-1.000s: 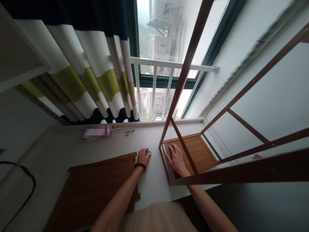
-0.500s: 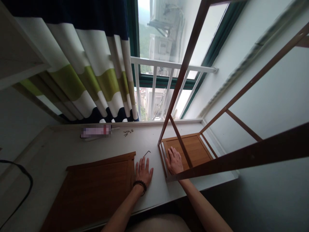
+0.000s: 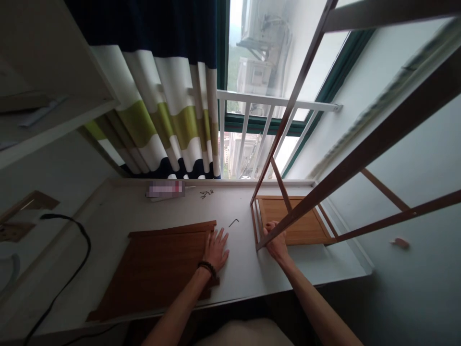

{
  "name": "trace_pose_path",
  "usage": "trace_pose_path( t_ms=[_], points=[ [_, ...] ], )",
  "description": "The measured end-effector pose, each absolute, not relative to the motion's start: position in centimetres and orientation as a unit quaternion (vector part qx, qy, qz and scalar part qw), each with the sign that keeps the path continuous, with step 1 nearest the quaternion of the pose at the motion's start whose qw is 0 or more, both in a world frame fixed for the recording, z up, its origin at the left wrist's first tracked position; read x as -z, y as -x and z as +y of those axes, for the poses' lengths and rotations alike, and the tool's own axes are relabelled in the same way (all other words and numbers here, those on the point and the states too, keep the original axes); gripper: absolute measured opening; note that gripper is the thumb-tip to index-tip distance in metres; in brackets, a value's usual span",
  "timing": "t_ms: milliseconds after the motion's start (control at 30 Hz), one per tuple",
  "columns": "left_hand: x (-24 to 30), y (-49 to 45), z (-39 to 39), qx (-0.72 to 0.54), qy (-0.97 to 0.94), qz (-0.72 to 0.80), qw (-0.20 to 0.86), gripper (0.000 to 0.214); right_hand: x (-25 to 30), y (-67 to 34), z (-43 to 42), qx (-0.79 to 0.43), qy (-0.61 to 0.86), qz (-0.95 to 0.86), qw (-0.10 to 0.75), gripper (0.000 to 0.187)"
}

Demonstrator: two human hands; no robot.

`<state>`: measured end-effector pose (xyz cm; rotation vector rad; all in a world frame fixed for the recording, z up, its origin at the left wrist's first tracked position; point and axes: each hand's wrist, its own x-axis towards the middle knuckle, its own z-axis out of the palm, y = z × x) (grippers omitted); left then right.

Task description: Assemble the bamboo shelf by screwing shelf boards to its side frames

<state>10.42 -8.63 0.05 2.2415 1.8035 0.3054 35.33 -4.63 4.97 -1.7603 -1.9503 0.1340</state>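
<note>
My left hand (image 3: pixel 216 250) lies flat with fingers spread, across the right edge of the brown wooden panels (image 3: pixel 162 264) and the white surface beside them. A dark bead bracelet circles that wrist. My right hand (image 3: pixel 276 244) is closed around a bar at the near bottom corner of a brown wooden frame (image 3: pixel 324 192), its fingers partly behind the bar. Inside the base of this tall, open frame is a lighter brown wooden shelf panel (image 3: pixel 306 218). A small hex key (image 3: pixel 234 222) rests just beyond my left fingertips.
Several screws (image 3: pixel 206 193) lie toward the window. Left of them is a long box (image 3: pixel 165 189) with a blurred label. A striped curtain (image 3: pixel 173 110) and white railing (image 3: pixel 273 101) stand behind the white ledge (image 3: pixel 237 278). A black cable (image 3: pixel 86 240) hangs at left.
My right hand has gone from lying flat by the shelf panel to gripping the frame's corner. The frame's near post has swung upward in view. My left hand stays spread; the view has shifted left.
</note>
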Motion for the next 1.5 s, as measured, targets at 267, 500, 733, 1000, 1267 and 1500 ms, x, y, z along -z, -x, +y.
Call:
trace_pose_path(
  t_ms=[267,500,733,1000,1267,1500],
  points=[
    [0.1,-6.9,-11.5,-0.101,-0.706,0.699,0.046,0.052,-5.9,-33.6,-11.6,-0.202,0.596,-0.769,0.110,0.022],
    [0.0,-9.9,-7.4,-0.144,-0.669,0.713,0.151,0.052,-3.4,-27.8,-8.9,-0.379,0.519,-0.757,0.115,0.025],
    [-1.1,-1.7,-10.1,-0.115,-0.519,0.846,0.048,0.055,-2.0,-23.4,-6.4,-0.425,0.545,-0.717,0.096,0.033],
    [-0.9,3.8,-12.3,-0.104,-0.359,0.927,0.006,0.076,-2.0,-20.2,-5.7,-0.437,0.577,-0.674,0.148,0.029],
    [-2.0,4.8,-12.2,-0.124,-0.308,0.943,0.037,0.096,-1.7,-19.7,-4.9,-0.488,0.565,-0.661,0.075,0.034],
    [-3.1,6.7,-11.3,-0.348,-0.240,0.901,0.103,0.072,-7.8,-19.2,-6.1,-0.580,0.423,-0.605,0.343,0.027]
  ],
)
